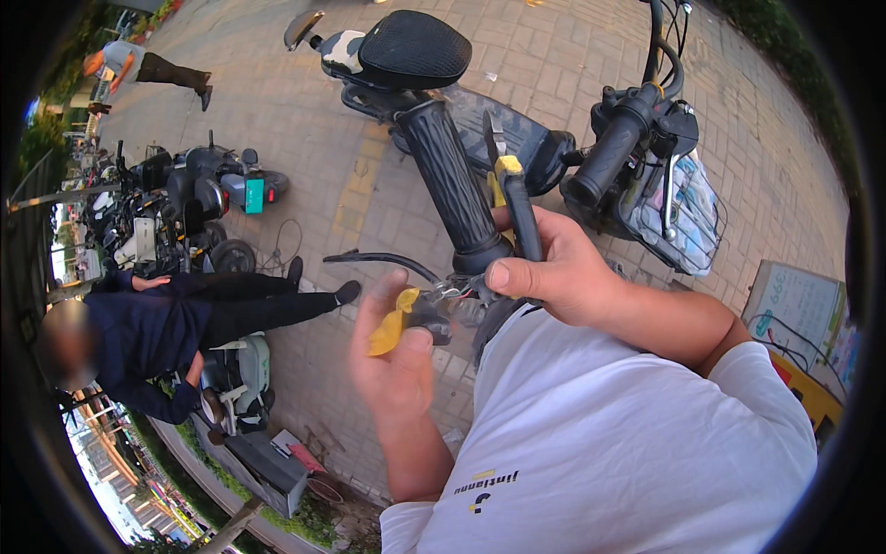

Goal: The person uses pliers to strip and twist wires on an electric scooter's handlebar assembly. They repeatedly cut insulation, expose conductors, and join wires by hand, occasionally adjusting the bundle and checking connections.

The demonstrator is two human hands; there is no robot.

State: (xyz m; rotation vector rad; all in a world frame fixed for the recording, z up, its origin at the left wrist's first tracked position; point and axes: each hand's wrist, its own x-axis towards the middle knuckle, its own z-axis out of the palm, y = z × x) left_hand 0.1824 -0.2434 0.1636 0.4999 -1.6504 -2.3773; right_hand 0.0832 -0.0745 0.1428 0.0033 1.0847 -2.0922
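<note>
Yellow tape [392, 323], crumpled and thin, sits between the thumb and forefinger of my left hand [399, 369], which is slightly blurred. My right hand [563, 268] grips a cutter-like hand tool [520, 208] with black and yellow handles, its metal jaws pointing away from me. The right thumb is beside a bundle of thin exposed wires [454, 288], at the base of a black ribbed handlebar grip [450, 180]. A dark curved lever [388, 258] reaches out to the left of the wires. Fingers partly hide the wire ends.
Another handlebar grip [609, 157] and a wire basket [678, 217] holding a plastic-wrapped bundle are to the right. A scooter with a black seat [415, 48] stands beyond. At left, a person in dark clothes [148, 323] is near parked motorbikes [189, 185]. A signboard [794, 309] is at far right.
</note>
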